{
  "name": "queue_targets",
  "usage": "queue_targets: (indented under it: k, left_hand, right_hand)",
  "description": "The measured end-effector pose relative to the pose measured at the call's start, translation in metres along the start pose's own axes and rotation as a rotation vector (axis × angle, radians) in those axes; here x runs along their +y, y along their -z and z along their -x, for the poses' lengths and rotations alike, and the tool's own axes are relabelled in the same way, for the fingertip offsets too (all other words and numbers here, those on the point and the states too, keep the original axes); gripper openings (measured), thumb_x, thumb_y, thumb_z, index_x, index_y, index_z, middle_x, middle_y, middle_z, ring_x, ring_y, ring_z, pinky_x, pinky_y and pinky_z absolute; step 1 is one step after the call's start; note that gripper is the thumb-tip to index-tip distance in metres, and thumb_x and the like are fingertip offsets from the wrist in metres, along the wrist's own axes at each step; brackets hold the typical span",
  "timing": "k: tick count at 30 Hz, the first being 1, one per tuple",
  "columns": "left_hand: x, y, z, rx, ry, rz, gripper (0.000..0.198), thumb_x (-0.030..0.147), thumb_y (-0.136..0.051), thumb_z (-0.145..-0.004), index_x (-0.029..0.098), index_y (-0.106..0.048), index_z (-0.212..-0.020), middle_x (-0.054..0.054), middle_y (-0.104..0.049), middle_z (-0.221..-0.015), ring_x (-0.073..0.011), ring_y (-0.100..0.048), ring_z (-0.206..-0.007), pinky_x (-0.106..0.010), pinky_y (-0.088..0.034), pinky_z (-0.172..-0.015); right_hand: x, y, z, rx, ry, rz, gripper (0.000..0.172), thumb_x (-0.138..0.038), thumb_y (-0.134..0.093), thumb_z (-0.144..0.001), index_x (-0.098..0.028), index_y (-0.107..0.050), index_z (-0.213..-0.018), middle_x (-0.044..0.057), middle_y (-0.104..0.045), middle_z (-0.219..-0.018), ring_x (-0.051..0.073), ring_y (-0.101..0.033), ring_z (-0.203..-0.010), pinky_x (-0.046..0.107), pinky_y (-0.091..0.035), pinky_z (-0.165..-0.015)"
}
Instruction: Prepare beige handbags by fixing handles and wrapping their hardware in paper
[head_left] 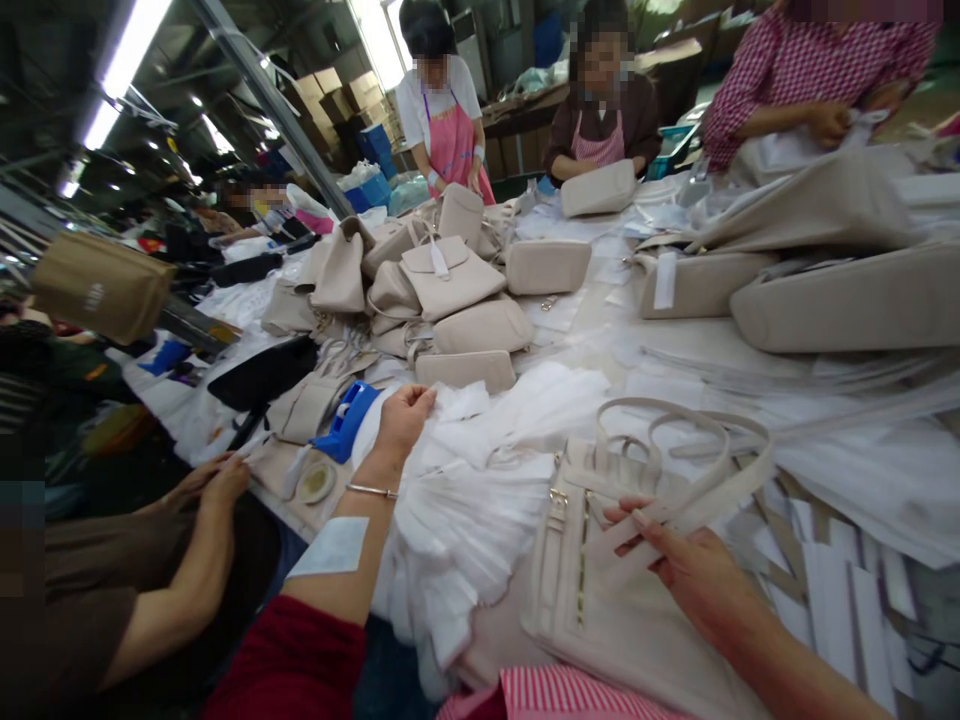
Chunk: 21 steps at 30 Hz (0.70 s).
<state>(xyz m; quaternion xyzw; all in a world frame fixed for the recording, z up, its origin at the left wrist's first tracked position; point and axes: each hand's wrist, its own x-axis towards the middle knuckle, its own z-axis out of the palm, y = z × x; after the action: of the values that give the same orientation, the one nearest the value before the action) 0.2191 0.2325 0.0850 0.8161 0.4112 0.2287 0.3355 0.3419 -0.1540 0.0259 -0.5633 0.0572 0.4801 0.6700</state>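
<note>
A cream handbag (600, 590) with gold fittings lies flat in front of me, its long strap (697, 440) looped over it. My right hand (694, 570) rests on the bag with the strap pinched between thumb and fingers. My left hand (403, 415) reaches forward to a heap of white tissue paper (480, 480), its fingers curled on the top sheet. A thin bangle and a white patch show on that arm.
A blue tape dispenser (346, 420) sits left of the tissue. Several beige bags (450, 290) are piled mid-table, larger ones (847, 295) at right. Another person's hands (214, 480) work at the left edge. Three people in aprons stand across the table.
</note>
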Motion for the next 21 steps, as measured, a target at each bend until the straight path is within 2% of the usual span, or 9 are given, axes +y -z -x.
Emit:
queue_targets:
  k: [2,4,6,9,11,13,16,18,21]
  left_hand:
    - [0.009,0.008,0.009,0.018,-0.070,0.007,0.032,0.047,-0.057,-0.082,0.016,-0.062,-0.084,-0.001,-0.064,-0.074,-0.0123,-0.056,-0.068,-0.021,-0.044,-0.064]
    - [0.016,0.013,0.028,-0.071,-0.150,-0.032,0.025,0.041,-0.055,-0.086,0.017,-0.060,-0.085,0.000,-0.063,-0.073,-0.0124,-0.057,-0.068,-0.022,-0.044,-0.066]
    - [0.016,0.012,0.055,-0.315,-0.196,-0.097,0.019,0.035,-0.053,-0.089,0.018,-0.060,-0.084,0.000,-0.062,-0.069,-0.0120,-0.057,-0.064,-0.022,-0.044,-0.064]
    - [0.004,0.006,0.095,-0.737,-0.326,-0.270,0.013,0.027,-0.055,-0.088,0.019,-0.064,-0.081,-0.001,-0.065,-0.072,-0.0135,-0.058,-0.067,-0.024,-0.045,-0.065]
    - [-0.008,-0.003,0.112,-0.858,-0.454,-0.436,0.013,0.022,-0.055,-0.087,0.020,-0.067,-0.081,-0.004,-0.068,-0.081,-0.0164,-0.061,-0.077,-0.027,-0.046,-0.073]
    - [-0.016,-0.014,0.117,-0.850,-0.545,-0.570,0.016,0.018,-0.054,-0.086,0.020,-0.069,-0.082,-0.007,-0.069,-0.098,-0.0202,-0.060,-0.094,-0.032,-0.046,-0.083]
    - [-0.020,-0.031,0.110,-0.779,-0.608,-0.698,0.018,0.010,-0.054,-0.081,0.018,-0.070,-0.080,-0.011,-0.062,-0.124,-0.0275,-0.048,-0.122,-0.042,-0.041,-0.099]
    - [-0.019,-0.039,0.103,-0.753,-0.606,-0.764,0.022,0.004,-0.053,-0.077,0.017,-0.071,-0.076,-0.016,-0.065,-0.115,-0.0319,-0.046,-0.125,-0.050,-0.035,-0.104]
    - [-0.012,-0.039,0.101,-0.733,-0.579,-0.797,0.025,0.001,-0.051,-0.075,0.016,-0.071,-0.072,-0.019,-0.070,-0.088,-0.0338,-0.057,-0.108,-0.059,-0.026,-0.107]
  right_hand:
    - [0.001,0.001,0.000,0.009,-0.011,0.013,0.039,-0.051,-0.074,-0.074,-0.023,-0.069,-0.101,0.010,-0.074,-0.106,0.030,-0.068,-0.097,0.038,-0.056,-0.079]
    - [0.001,0.001,0.000,0.011,-0.004,0.019,0.039,-0.051,-0.074,-0.074,-0.022,-0.069,-0.101,0.010,-0.074,-0.104,0.029,-0.069,-0.093,0.037,-0.056,-0.077]
    - [0.000,0.001,0.001,0.011,0.007,0.016,0.041,-0.049,-0.075,-0.073,-0.020,-0.068,-0.102,0.010,-0.074,-0.104,0.027,-0.069,-0.090,0.036,-0.055,-0.075]
    - [-0.003,-0.001,0.004,0.032,-0.003,0.010,0.046,-0.047,-0.078,-0.070,-0.018,-0.067,-0.103,0.012,-0.074,-0.103,0.028,-0.069,-0.092,0.035,-0.055,-0.074]
    - [-0.004,-0.004,0.004,0.048,-0.018,0.009,0.047,-0.046,-0.080,-0.068,-0.018,-0.067,-0.103,0.012,-0.074,-0.101,0.029,-0.069,-0.094,0.035,-0.056,-0.074]
    - [-0.003,-0.006,0.005,0.050,-0.025,0.018,0.048,-0.046,-0.081,-0.067,-0.017,-0.067,-0.102,0.013,-0.074,-0.101,0.029,-0.069,-0.094,0.035,-0.056,-0.074]
    - [0.001,-0.009,0.005,0.039,-0.023,0.052,0.047,-0.046,-0.079,-0.069,-0.017,-0.067,-0.103,0.013,-0.074,-0.105,0.030,-0.069,-0.096,0.036,-0.058,-0.075]
    - [0.005,-0.008,0.005,0.030,-0.027,0.078,0.046,-0.046,-0.077,-0.072,-0.018,-0.067,-0.105,0.013,-0.073,-0.107,0.029,-0.069,-0.096,0.035,-0.058,-0.076]
    - [0.010,-0.003,0.007,0.030,-0.037,0.108,0.044,-0.047,-0.075,-0.074,-0.020,-0.066,-0.109,0.012,-0.073,-0.108,0.027,-0.069,-0.098,0.032,-0.059,-0.075]
